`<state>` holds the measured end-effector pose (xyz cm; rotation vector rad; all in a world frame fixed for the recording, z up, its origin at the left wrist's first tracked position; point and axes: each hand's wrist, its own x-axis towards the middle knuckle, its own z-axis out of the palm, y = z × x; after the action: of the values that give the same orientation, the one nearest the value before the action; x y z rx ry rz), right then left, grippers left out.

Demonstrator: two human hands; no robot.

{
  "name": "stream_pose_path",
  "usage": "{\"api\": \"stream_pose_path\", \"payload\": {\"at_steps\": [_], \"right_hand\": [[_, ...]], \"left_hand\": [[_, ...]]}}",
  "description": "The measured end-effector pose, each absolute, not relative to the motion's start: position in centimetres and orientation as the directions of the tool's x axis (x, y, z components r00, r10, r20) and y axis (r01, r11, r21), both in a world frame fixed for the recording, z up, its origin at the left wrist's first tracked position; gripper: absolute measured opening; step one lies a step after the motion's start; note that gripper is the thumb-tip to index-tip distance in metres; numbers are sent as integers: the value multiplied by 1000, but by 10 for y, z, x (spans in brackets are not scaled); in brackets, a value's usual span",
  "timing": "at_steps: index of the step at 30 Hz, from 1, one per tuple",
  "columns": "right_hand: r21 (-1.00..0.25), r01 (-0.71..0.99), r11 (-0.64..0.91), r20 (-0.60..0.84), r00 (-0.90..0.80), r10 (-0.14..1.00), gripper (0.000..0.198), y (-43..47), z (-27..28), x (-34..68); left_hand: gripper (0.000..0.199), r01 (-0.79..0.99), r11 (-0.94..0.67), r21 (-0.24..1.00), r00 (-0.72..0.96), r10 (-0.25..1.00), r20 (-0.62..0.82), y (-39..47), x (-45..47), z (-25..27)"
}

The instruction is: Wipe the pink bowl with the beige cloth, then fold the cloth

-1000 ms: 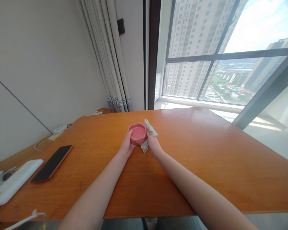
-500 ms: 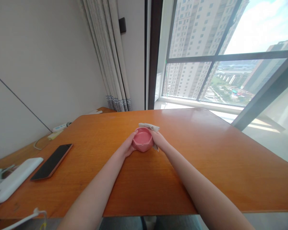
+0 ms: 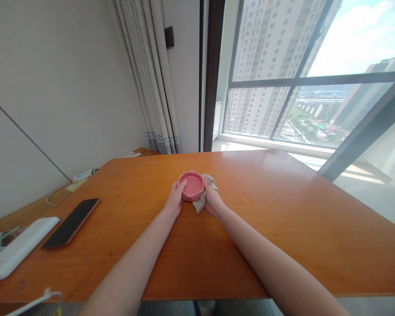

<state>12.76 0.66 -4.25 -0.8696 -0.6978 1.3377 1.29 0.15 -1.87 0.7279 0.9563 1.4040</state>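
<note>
A small pink bowl (image 3: 192, 184) sits upright on the orange wooden table (image 3: 283, 219), near the middle. My left hand (image 3: 175, 201) grips the bowl's left side. My right hand (image 3: 211, 201) presses a crumpled beige cloth (image 3: 205, 193) against the bowl's right side. The cloth hangs down between my right hand and the bowl.
A dark phone (image 3: 71, 222) lies on the table at the left, with a white flat device (image 3: 15, 248) beside it at the left edge. A white power strip (image 3: 83, 175) and cable rest by the wall. A curtain (image 3: 154, 79) and large window (image 3: 303, 74) stand behind the table.
The bowl was tilted toward me half a second ago and is now set level. The cloth has moved from the bowl's far rim round to its right side.
</note>
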Motion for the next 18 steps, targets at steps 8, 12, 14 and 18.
{"api": "stream_pose_path", "payload": {"at_steps": [8,12,14,18], "right_hand": [[-880,-474,-30,-110,141,984,35,15,-35,151],[-896,-445,1,-63,128,990,43,7,-42,132],[-910,-414,28,-39,151,988,48,4,-45,125],[-889,-457,14,-73,172,982,43,6,-45,131]], "left_hand": [[37,-416,239,877,104,971,-216,-11,19,-13],[28,-493,93,865,-107,980,-167,-4,17,-18],[27,-490,38,871,-134,984,-118,0,15,-21],[29,-447,81,891,-41,993,-110,1,14,-25]]}}
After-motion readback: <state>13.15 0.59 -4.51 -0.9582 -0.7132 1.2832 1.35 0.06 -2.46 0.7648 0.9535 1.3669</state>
